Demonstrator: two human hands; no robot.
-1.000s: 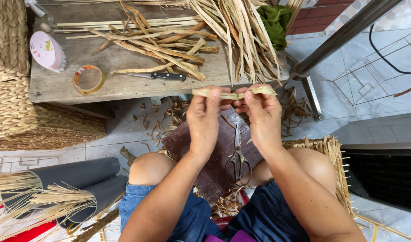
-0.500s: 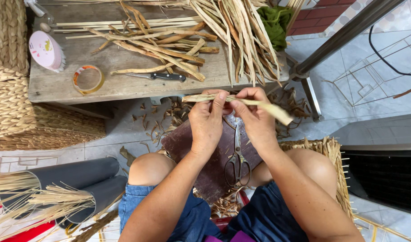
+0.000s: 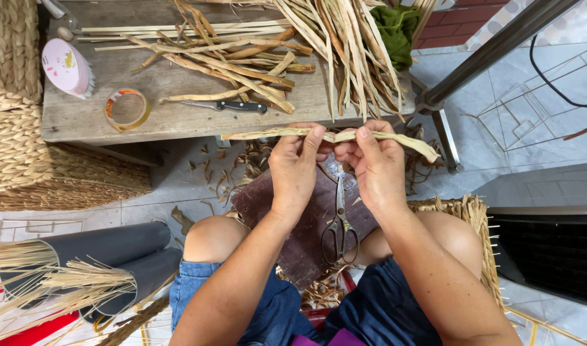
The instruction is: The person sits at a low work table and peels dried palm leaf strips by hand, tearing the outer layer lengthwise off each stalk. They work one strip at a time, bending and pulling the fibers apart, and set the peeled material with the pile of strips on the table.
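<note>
Both hands hold one long dried plant strip (image 3: 255,134) level in front of me, just below the edge of the wooden table (image 3: 75,118). My left hand (image 3: 295,168) pinches it near its middle. My right hand (image 3: 375,165) grips it beside the left, and the strip's right end sticks out past the fingers. Below the hands, a pair of scissors (image 3: 339,224) lies on a dark brown board (image 3: 268,198) resting between my knees.
The table carries a heap of dried strips (image 3: 242,57), a black-handled knife (image 3: 226,106), a tape roll (image 3: 127,109) and a pink-topped brush (image 3: 66,67). Woven baskets (image 3: 24,166) stand left, dark tubes with straw (image 3: 107,256) lower left, a metal table leg (image 3: 492,51) right. Scraps litter the tiled floor.
The strip has come out longer to the left and right between my hands, which have spread a little and dropped slightly.
</note>
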